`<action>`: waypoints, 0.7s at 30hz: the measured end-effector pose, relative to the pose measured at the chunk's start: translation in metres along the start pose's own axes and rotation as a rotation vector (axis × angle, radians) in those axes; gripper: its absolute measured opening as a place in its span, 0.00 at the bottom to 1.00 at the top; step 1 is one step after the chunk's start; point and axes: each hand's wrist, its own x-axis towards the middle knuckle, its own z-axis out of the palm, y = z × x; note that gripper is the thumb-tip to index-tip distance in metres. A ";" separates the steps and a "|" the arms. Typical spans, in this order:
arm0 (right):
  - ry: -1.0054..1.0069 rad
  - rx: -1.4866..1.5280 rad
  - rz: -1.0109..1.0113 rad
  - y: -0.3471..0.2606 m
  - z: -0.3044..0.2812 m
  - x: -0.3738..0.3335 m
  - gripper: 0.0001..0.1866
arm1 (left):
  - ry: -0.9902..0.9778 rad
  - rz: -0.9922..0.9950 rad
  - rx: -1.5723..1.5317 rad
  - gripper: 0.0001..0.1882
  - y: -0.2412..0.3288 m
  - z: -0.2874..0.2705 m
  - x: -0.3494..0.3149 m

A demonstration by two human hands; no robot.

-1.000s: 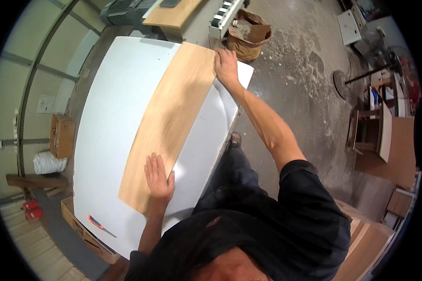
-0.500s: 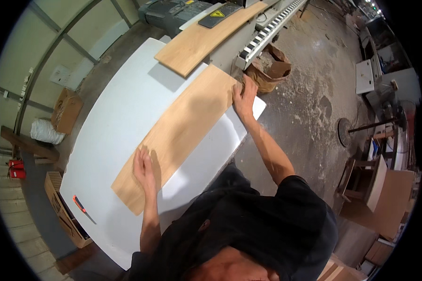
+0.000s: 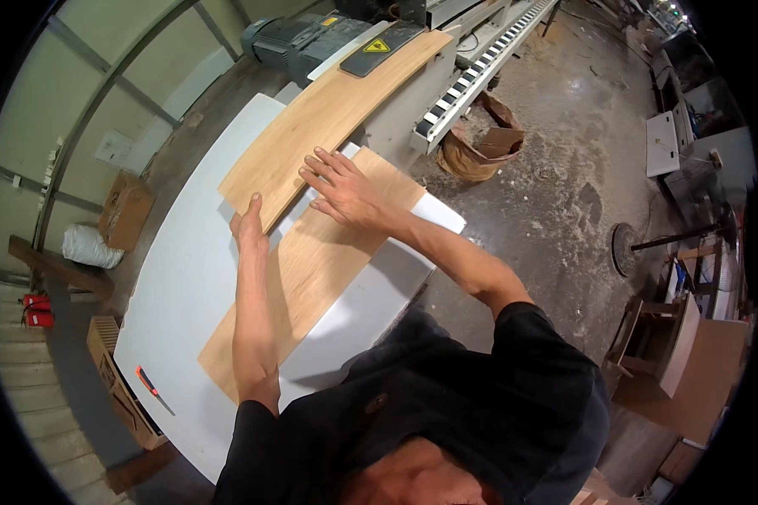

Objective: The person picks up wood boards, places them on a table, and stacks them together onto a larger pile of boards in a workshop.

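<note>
Your right hand (image 3: 345, 189) lies flat, fingers spread, pinning the near veneer sheet (image 3: 312, 269) to the white table (image 3: 177, 286); left hand (image 3: 248, 225), open, touches the far sheet's (image 3: 320, 122) end, clamping nothing.

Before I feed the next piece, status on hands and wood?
Left hand open, at near end of far wood strip. Right hand flat on near wood sheet. Orange-handled cutter lies apart on white table.

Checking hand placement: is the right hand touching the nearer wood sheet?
Touching. The head view shows the right hand palm-down, flat on the nearer wood sheet.
</note>
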 end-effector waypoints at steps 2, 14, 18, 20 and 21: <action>-0.027 -0.012 -0.038 0.007 0.007 0.004 0.30 | 0.012 0.012 0.057 0.28 0.003 -0.016 -0.012; -0.053 -0.439 0.383 0.120 -0.006 -0.001 0.34 | 0.105 0.020 0.145 0.29 0.012 -0.197 -0.126; -0.021 -0.311 0.688 0.142 -0.022 0.023 0.33 | 0.150 0.007 0.122 0.27 0.024 -0.254 -0.181; 0.006 -0.164 0.796 0.133 -0.016 0.019 0.29 | 0.153 0.012 0.150 0.27 0.022 -0.282 -0.197; -0.004 -0.157 0.789 0.124 -0.013 0.015 0.29 | 0.158 0.024 0.169 0.28 0.021 -0.295 -0.206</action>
